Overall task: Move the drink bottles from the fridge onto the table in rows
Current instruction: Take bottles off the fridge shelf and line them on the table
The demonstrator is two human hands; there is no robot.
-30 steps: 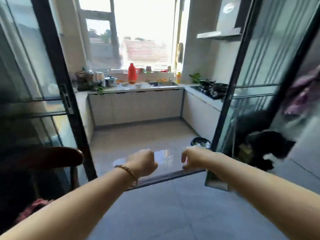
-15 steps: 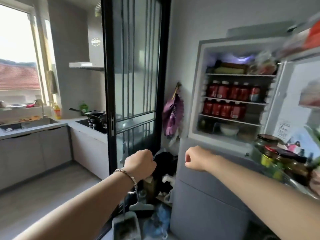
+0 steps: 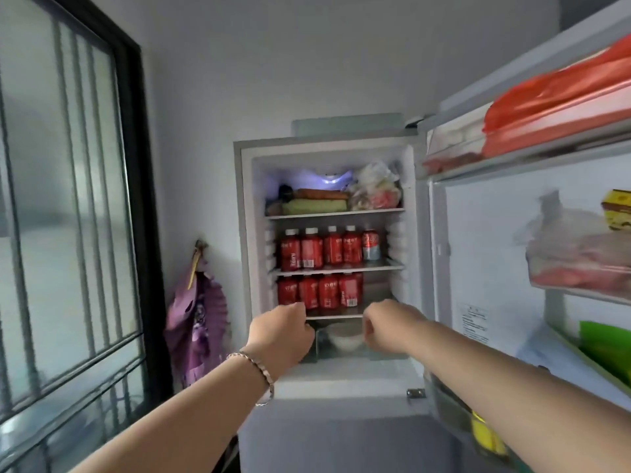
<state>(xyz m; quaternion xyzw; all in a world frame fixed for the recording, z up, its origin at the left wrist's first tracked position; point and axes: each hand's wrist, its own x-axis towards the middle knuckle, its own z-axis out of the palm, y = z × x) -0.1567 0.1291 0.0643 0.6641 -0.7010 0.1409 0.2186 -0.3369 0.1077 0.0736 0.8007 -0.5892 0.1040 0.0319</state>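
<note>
Since half a second ago, the view is swung round and the open fridge [image 3: 246, 213] is now faced squarely and from closer. The left hand [image 3: 281, 331] and right hand [image 3: 386, 327] are curled into fists and nothing is held. Red bottles [image 3: 319, 249] are found on two shelves beyond and above the hands, with the lower row just over the knuckles. Because the bottles are packed side by side, a neighbour could be tipped when one is pulled out, and the can [image 3: 371, 245] above the right hand could be knocked. All bottles are stood upright, long axis vertical, caps up on the upper row.
</note>
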